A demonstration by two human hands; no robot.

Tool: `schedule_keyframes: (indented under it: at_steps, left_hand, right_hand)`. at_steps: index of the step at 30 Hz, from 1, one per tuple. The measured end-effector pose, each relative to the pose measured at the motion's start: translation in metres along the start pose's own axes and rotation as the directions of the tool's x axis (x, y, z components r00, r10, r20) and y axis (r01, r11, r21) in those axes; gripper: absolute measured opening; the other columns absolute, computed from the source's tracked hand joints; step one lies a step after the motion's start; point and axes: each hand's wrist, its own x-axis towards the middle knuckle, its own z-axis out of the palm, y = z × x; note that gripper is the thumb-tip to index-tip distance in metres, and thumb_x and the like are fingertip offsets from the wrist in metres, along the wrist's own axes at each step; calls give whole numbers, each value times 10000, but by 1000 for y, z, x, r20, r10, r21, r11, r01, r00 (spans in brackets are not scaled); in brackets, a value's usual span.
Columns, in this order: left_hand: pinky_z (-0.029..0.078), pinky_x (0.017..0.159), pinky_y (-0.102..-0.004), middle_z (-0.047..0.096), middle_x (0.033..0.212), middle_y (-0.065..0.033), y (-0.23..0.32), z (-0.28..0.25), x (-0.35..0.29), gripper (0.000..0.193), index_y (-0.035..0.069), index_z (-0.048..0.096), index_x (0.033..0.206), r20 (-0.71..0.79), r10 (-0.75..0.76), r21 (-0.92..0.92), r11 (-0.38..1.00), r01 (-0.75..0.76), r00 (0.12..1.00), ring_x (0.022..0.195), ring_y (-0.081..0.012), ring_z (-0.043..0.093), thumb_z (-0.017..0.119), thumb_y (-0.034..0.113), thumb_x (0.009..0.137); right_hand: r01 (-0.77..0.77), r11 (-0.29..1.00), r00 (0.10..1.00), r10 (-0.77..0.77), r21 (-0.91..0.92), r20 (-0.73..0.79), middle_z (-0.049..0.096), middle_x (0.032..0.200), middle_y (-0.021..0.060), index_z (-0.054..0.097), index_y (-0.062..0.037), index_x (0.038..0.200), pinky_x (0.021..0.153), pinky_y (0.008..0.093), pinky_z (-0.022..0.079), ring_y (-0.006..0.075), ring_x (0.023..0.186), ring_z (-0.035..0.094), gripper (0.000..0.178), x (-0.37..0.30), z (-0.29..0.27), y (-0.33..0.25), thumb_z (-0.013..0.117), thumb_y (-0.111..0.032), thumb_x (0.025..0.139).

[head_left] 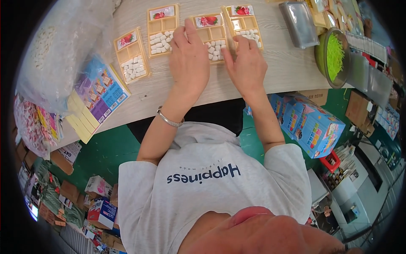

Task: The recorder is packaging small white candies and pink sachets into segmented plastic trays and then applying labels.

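Trays (218, 32) lay at 12 o'clock, probably for easy reach; right hand (248, 63) had grip parted, seemingly empty; left hand (189, 60) hid its thumb: couldn't tell grip.

On the right, a hand could pass over the bare table (283, 67) between the rightmost tray (243, 24) and the clear plastic containers (298, 24); farther out, the green bowl (321, 55) blocked the way. On the left, the big plastic bag (59, 51) and the printed cards (101, 91) stood as obstacles, and the cards left little room beside the leftmost tray (131, 55). The strip before the trays was free, except where the left hand (189, 61), the right hand (247, 65) and their forearms crossed it.
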Motion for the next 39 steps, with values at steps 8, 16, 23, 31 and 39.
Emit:
schedule_keyframes:
  at_steps: [8,16,23,31,39]
  left_hand:
    - [201,1202,-580,364,1602,-113,-1,38,8,688,119,442,1517,126,419,76,900,-430,899,1506,-318,268,663,402,930]
    - [133,1222,-579,356,1616,-89,-20,28,11,721,138,477,1503,146,450,126,875,-467,881,1531,-292,220,659,495,903]
    - [129,1217,-597,339,1624,-104,-25,24,14,723,126,459,1517,167,448,155,868,-472,879,1530,-296,223,626,514,930]
    - [161,1199,-621,310,1625,-143,-5,9,11,751,116,370,1560,143,448,71,885,-461,882,1515,-353,245,604,512,966]
    - [168,1204,-608,354,1600,-147,2,0,8,712,98,409,1532,115,454,33,887,-460,884,1500,-343,277,603,497,975]
  right_hand:
    - [-86,984,957,37,-158,-288,697,784,40,777,-127,974,603,350,510,229,669,654,172,71,-66,140,788,-249,854]
    - [-381,829,921,299,411,250,619,673,-47,809,-47,987,546,241,418,39,608,527,235,104,-79,187,813,-247,864]
    - [-451,738,890,329,502,316,626,719,-39,801,-28,983,536,205,401,42,617,531,207,108,-75,197,799,-213,888]
    - [-488,745,864,338,455,374,650,772,-54,806,-53,1000,548,188,401,23,658,533,193,113,-80,202,782,-224,913]
    - [-435,767,888,277,471,368,647,749,-53,801,-53,1005,540,184,390,28,637,545,208,111,-80,201,785,-236,908]
